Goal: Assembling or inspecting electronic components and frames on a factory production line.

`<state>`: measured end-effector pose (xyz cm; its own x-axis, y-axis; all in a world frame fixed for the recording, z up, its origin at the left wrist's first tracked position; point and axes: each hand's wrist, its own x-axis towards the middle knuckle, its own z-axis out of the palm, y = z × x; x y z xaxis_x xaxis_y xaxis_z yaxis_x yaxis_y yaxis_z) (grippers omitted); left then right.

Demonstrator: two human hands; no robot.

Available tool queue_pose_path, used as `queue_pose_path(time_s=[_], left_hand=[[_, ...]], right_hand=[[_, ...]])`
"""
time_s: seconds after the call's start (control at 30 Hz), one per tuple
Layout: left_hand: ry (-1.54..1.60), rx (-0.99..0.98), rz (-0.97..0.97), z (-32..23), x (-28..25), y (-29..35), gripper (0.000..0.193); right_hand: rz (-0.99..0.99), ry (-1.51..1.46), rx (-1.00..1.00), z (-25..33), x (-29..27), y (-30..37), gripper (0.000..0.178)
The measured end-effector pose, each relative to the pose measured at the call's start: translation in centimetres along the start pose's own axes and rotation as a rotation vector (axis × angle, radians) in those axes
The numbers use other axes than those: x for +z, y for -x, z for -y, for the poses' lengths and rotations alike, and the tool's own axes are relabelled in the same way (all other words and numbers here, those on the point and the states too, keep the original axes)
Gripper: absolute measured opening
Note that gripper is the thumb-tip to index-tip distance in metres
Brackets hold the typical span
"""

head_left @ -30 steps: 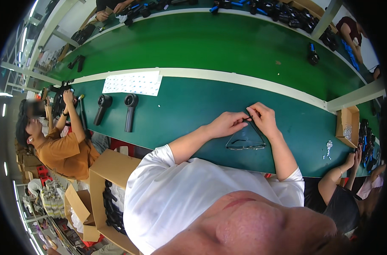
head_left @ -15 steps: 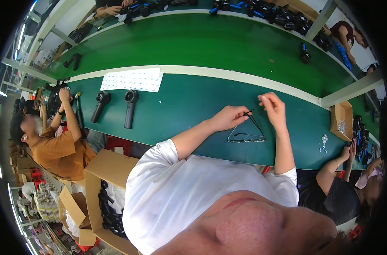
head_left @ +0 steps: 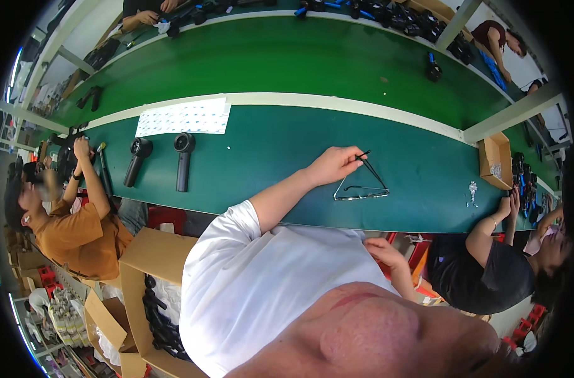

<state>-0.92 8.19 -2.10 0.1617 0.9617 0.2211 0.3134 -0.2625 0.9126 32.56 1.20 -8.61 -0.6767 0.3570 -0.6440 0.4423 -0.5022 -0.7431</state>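
Note:
My left hand (head_left: 338,169) is closed on one temple arm of a pair of eyeglasses (head_left: 361,196) with thin dark frames. The glasses hang just over the green table, their lenses toward me and both arms unfolded. Down at the table's near edge, my right hand (head_left: 388,253) rests against the side of my white shirt (head_left: 287,271). Its fingers are bent at the cloth and appear to pinch it; the fingertips are partly hidden. Two dark handheld fans (head_left: 183,160) (head_left: 136,160) lie on the table to the left.
A printed white sheet (head_left: 183,117) lies behind the fans. At the right stand a small cardboard box (head_left: 493,161) and a pile of small clear parts (head_left: 472,191). Co-workers sit on both sides. A large carton (head_left: 154,249) of black parts is at my left.
My right hand has dropped from above the table, beside the glasses, to my shirt at the near edge. My left hand still holds the glasses. The view has shifted slightly.

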Motion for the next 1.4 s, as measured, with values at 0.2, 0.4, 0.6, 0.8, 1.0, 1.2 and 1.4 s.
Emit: queue_pose_path(time_s=[0.2, 0.4, 0.6, 0.8, 1.0, 1.2, 1.4], left_hand=[[-0.012, 0.001, 0.003, 0.2, 0.1, -0.1, 0.018], [0.003, 0.015, -0.005, 0.0, 0.1, 0.1, 0.018], [-0.015, 0.01, -0.001, 0.2, 0.1, 0.2, 0.019], [-0.022, -0.001, 0.007, 0.0, 0.1, 0.3, 0.02], [-0.064, 0.002, -0.004, -0.1, 0.0, 0.5, 0.021], [-0.086, -0.005, -0.006, -0.4, 0.1, 0.4, 0.02], [-0.113, 0.0, -0.054, -0.3, 0.4, 0.7, 0.02]], right_hand=[[-0.896, 0.969, -0.844, -7.9, -1.4, -12.7, 0.026], [-0.829, 0.907, -0.82, -7.7, -1.3, -14.2, 0.026], [-0.751, 0.865, -0.783, -6.2, -1.3, -14.2, 0.027], [-0.67, 0.825, -0.732, -6.2, -1.5, -14.5, 0.027], [-0.587, 0.799, -0.682, -5.4, -1.2, -12.6, 0.028], [-0.487, 0.764, -0.652, -4.6, 0.3, -11.0, 0.028], [-0.383, 0.735, -0.632, -3.0, 2.1, -10.2, 0.029]])
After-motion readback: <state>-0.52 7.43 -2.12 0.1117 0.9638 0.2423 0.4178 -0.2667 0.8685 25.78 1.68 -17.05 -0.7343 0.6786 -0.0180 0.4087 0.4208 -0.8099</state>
